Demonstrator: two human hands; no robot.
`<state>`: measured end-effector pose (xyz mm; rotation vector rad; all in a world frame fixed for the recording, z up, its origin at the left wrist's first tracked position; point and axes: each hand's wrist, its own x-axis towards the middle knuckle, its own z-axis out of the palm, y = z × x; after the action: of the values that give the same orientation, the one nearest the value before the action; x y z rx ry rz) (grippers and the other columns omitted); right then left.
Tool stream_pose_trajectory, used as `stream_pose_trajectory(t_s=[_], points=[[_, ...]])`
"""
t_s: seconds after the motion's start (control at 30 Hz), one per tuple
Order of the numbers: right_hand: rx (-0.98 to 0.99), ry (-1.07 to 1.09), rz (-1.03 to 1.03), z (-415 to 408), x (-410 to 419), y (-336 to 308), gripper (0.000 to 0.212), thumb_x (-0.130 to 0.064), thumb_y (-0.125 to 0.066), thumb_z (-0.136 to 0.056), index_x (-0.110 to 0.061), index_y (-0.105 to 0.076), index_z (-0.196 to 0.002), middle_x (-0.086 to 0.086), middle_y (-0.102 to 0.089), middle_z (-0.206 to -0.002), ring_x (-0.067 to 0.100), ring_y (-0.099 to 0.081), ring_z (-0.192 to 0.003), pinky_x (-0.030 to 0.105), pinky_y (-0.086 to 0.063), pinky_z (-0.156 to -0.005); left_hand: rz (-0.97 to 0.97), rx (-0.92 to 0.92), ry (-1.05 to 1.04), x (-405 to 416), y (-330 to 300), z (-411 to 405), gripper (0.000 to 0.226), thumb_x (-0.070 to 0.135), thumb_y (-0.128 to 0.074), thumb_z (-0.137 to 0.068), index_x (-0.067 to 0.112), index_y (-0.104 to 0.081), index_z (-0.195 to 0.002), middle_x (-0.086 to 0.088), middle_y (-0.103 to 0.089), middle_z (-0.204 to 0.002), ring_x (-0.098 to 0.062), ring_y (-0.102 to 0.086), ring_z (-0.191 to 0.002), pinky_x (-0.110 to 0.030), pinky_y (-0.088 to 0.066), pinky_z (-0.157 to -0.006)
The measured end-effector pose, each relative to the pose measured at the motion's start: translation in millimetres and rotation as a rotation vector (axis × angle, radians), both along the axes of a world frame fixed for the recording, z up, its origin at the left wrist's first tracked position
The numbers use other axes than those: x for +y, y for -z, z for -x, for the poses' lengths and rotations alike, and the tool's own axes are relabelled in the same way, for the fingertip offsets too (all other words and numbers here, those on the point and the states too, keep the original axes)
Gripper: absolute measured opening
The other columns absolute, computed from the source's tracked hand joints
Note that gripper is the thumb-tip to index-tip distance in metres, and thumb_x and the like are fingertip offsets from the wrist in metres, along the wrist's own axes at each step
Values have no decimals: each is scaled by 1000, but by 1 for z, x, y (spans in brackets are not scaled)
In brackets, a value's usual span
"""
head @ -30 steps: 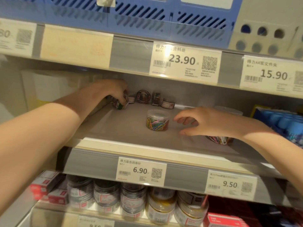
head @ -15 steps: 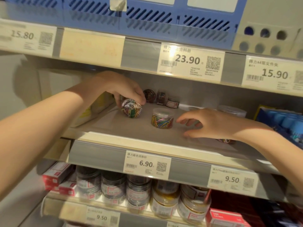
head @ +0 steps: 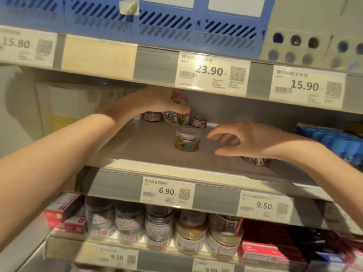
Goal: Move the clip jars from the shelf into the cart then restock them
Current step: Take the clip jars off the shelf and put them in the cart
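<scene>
**Clip jars: shelf part-filled, one jar in hand**

Head view (only view). Grey shelf board w/ pale front lip [head: 137,165] carries the task's things. Left hand [head: 163,101] is up near the back of the shelf, under the shelf above, fingers curled round a clear plastic jar of multicolour paper clips [head: 176,117], gripping it tilted and apparently lifted off the board; bit blurred, so contact w/ the board can't be ruled out. Right hand [head: 247,140] hovers over the shelf middle, fingers loosely spread, grasping nothing, just right of a second clear round jar of coloured clips w/ a frosted lid [head: 187,141], not touching it. That jar stands upright mid-shelf, well back from the front lip. A third jar of coloured clips [head: 256,160] sits nearer the front lip, mostly hidden under the right wrist. Small dark jars w/ red-white labels [head: 198,121] line the back edge.

Progress, as a judgement: no cart visible, so can't tell which phase for sure. Most of the board is bare w/ only a few colour-clip jars on it, so plenty is left either way: more jars to move, then line up.
</scene>
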<state>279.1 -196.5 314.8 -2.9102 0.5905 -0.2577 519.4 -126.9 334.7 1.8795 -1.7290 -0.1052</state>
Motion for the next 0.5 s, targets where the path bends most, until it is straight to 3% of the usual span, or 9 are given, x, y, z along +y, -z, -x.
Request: stream_pose_trajectory(t_s=[0.1, 0.17, 0.27, 0.37, 0.5], points=[[-17, -2, 3, 0, -1, -1, 35, -33, -65, -86, -31, -57, -120, -26, -52, -102, -1, -56, -102, 29, -45, -97, 86, 26, 25, -2, 7, 11, 33, 36, -72, -79, 24, -65, -109, 6, -66, -109, -12, -60, -104, -21, -44, -82], [-32, -2, -1, 1, -1, -3, 35, -31, -65, -86, -30, -57, -120, -26, -52, -102, 0, -57, -102, 29, -44, -97, 175, 34, 52, -1, 12, 19, 33, 29, -77, -76, 18, -67, -105, 2, -67, -106, -13, -61, -102, -24, -48, -85], [-53, -10, 1, 5, 2, -7, 33, -27, -64, -88, -26, -58, -121, -18, -55, -105, 1, -57, -102, 22, -44, -94, 193, -12, 75, 0, 17, 20, 38, 26, -81, -71, 15, -65, -103, -3, -64, -108, -16, -59, -100, -28, -46, -88], [-63, -16, 37, 9, 2, -13, 32, -23, -64, -88, -26, -59, -120, -16, -56, -106, 1, -55, -104, 15, -41, -90, 84, -43, 106, -2, 20, 15, 51, 34, -82, -68, 33, -55, -111, 1, -54, -119, -13, -56, -105, -29, -47, -91], [-47, -3, 102, 16, -5, -22, 31, -26, -63, -89, -33, -56, -118, -17, -54, -115, -4, -48, -106, 0, -31, -84, -61, -74, 155, -3, 16, 19, 63, 27, -76, -78, 34, -44, -132, 18, -47, -124, -4, -48, -113, -17, -37, -90]])
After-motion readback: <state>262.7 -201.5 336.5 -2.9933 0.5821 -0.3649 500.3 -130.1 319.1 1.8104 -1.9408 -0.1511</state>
